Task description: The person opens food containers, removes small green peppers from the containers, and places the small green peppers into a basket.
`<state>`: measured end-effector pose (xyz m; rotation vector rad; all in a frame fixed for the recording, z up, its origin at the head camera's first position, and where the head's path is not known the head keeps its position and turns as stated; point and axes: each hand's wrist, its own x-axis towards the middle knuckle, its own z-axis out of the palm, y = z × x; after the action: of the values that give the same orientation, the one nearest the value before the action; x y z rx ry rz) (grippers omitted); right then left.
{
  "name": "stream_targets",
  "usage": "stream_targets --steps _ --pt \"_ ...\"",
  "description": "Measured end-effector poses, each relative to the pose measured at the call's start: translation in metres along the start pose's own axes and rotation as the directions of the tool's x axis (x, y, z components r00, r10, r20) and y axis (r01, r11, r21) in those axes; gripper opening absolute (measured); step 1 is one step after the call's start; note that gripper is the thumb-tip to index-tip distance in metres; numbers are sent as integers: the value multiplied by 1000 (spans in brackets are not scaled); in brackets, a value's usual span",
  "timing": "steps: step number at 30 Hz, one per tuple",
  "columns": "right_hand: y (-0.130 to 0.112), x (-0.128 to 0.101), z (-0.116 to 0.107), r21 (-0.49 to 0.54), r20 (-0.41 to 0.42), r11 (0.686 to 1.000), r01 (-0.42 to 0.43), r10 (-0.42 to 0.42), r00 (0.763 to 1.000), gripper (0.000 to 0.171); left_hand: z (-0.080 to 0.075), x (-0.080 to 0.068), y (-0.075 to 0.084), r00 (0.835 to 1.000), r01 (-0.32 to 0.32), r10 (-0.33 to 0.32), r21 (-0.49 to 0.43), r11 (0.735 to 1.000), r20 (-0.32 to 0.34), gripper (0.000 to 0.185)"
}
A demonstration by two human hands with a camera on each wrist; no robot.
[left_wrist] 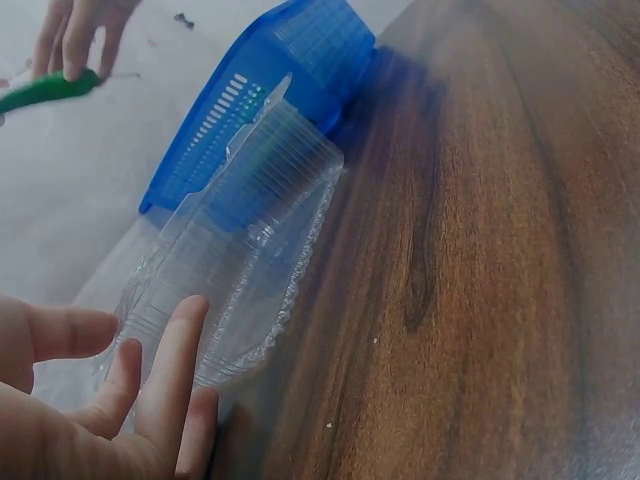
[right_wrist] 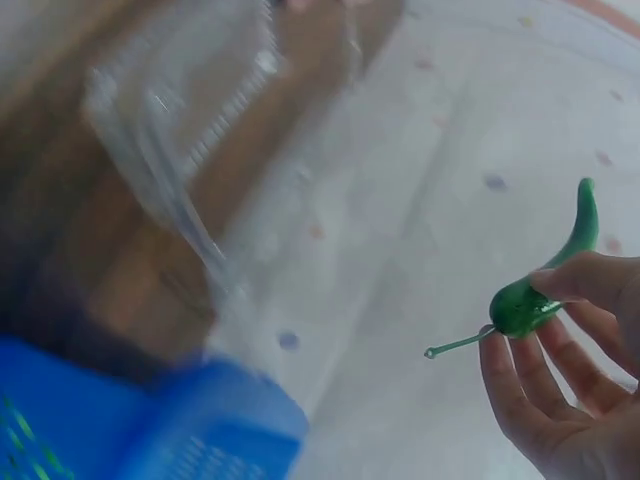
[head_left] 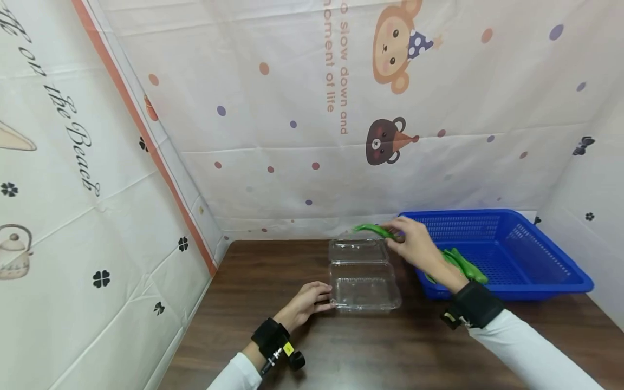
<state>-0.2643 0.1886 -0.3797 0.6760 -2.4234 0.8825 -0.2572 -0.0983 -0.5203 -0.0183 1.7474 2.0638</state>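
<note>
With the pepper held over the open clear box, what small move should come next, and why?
Probably lower the green pepper into the clear box's nearer tray. The right hand pinches it near the stem above the open lid, and the left hand rests against the box's edge, steadying it. More peppers lie in the blue basket.

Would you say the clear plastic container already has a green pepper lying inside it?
No, the clear plastic container lies open and empty, while the right hand holds the green pepper above it.

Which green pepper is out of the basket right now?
The pepper pinched in the right hand, above the open clear box. The other peppers lie in the blue basket.
</note>
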Motion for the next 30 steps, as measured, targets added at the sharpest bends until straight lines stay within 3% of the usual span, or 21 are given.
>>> stream_targets --steps 11,30 --pt "8 3 -48 28 -220 998 -62 67 973 37 0 0 0 1000 -2 2 1 1000 8 5" --pt "34 -7 -90 30 -304 991 -132 135 943 37 0 0 1 1000 19 -19 15 1000 -12 7"
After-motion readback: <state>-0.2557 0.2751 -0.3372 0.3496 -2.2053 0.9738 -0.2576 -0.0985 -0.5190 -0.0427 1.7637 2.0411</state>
